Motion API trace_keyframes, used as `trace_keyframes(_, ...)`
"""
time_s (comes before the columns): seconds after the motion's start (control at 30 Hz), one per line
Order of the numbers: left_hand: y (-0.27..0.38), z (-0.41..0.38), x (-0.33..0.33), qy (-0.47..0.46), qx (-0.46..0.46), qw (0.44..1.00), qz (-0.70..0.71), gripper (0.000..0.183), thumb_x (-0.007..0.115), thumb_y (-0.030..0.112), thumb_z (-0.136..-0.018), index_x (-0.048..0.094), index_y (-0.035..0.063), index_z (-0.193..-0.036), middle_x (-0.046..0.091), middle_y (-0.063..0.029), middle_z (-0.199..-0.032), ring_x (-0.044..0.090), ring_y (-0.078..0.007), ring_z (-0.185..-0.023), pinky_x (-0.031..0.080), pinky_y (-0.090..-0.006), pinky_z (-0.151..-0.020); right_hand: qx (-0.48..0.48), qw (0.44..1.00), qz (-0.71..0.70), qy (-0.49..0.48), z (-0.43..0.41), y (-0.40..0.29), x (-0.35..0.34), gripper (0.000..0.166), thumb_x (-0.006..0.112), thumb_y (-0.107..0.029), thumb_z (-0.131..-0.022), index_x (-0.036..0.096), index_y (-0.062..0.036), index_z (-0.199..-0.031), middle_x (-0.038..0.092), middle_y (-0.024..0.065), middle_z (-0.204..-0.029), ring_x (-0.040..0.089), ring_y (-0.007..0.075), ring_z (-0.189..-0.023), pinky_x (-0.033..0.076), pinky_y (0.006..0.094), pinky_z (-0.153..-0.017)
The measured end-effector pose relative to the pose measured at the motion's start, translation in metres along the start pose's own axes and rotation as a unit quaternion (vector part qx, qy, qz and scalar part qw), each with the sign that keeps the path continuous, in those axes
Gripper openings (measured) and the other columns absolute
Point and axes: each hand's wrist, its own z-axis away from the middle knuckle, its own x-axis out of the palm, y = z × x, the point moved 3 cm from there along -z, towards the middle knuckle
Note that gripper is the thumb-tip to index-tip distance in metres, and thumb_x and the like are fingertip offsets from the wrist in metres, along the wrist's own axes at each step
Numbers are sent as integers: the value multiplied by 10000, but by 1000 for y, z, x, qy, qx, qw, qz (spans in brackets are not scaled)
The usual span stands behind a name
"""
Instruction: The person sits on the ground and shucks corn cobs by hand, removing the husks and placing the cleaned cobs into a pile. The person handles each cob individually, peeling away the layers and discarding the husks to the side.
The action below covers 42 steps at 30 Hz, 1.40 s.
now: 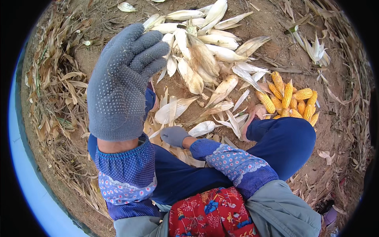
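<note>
My left hand (118, 80), in a grey knit glove with white grip dots, is raised close to the camera. Its palm shows, the fingers point up and to the right, and nothing is in it. Lower down, between my legs, my right hand (175, 136) wears a matching glove. Its fingers are curled out of sight over loose corn husks (185, 154), so I cannot tell whether it grips anything. Ahead on the soil lies a heap of corn ears in dry pale husks (204, 47). A single husked ear (174, 110) lies just beyond my right hand.
Bare yellow corn cobs (287, 94) are piled beyond my right knee (284, 136). Dry corn stalks and leaves (56, 97) line the left side, and more stalks (337, 32) lie at the upper right. A pale blue surface (23, 166) curves along the left rim.
</note>
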Motion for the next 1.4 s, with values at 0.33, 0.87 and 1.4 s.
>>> trace_keyframes(0.33,6,4,5,16,-29,999,9,544,425,272,-925,315,-113,-1293,465,-282,-1222,542,-322,-1069,465,-376,-909,171,800,-10,575,3,104,-187,377,632,-239,-744,532,-56,-1058,543,163,-1043,539,322,-960,430,396,-843)
trace_keyframes(0.87,-10,3,13,98,-123,987,17,488,514,260,-893,399,-62,-1241,533,-226,-1128,575,-288,-973,493,-355,-830,253,922,-42,289,-40,159,-223,743,765,-412,-617,502,-22,-1192,565,165,-1138,545,286,-1055,438,358,-882)
trace_keyframes(1.4,-53,-21,23,147,-91,979,-110,428,579,323,-856,514,55,-1184,574,-89,-1094,573,-185,-983,426,-309,-788,-51,871,-484,69,60,51,-228,715,738,-192,-684,408,0,-1288,548,96,-1161,540,188,-1028,424,315,-903)
